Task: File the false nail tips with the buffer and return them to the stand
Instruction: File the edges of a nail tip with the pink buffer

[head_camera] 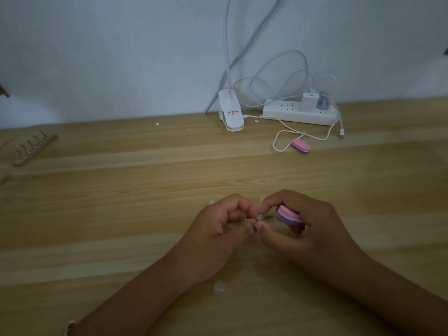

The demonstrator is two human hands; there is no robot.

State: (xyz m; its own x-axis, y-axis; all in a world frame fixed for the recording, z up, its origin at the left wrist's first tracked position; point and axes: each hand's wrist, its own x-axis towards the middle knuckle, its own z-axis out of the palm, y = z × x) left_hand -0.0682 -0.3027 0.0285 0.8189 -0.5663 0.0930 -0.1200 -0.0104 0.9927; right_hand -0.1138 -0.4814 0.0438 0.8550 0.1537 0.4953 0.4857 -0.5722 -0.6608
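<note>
Head view — left hand (pixel 218 230) fingers (pixel 238 202) pinching nail tip (pixel 260 217) — right hand (pixel 308 229) curled round buffer (pixel 289 215)

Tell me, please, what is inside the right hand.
A pink and purple buffer lies in the right hand, under its curled fingers. Its end toward the palm is covered. The fingertips also meet the left hand at a small pale nail tip, mostly hidden.

Home desk (pixel 121 190) (power strip (pixel 300 115), clip lamp (pixel 230 112))

left hand (pixel 218 229): pinches nail tip (pixel 260 217)
right hand (pixel 298 229): grips buffer (pixel 289 215)
stand (pixel 34 149): far left
spare buffer (pixel 300 146): far right
</note>
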